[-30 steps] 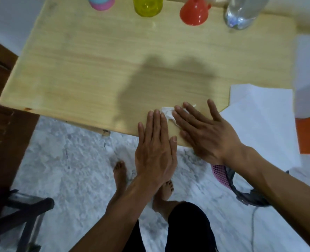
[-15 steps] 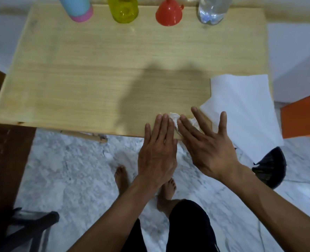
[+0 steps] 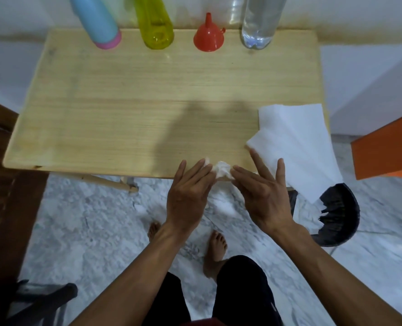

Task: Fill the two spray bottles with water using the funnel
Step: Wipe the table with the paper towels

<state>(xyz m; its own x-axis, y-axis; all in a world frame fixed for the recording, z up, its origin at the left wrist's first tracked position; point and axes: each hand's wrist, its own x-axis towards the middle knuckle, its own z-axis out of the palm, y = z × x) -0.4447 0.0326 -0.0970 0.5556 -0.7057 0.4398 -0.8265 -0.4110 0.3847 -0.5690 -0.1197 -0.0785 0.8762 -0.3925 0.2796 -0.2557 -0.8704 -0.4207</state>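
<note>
I see both hands at the near edge of the tabletop [image 3: 124,109], with a crumpled tissue [image 3: 222,171] between them. The left hand [image 3: 188,196] and the right hand [image 3: 263,196] have straight fingers that touch the tissue from each side; neither curls around it. Along the far edge stand the blue spray bottle [image 3: 96,20], the yellow spray bottle [image 3: 155,22], the red funnel [image 3: 209,37] upside down, and the clear water bottle [image 3: 259,22]. A white paper sheet [image 3: 294,137] hangs over the near right corner.
</note>
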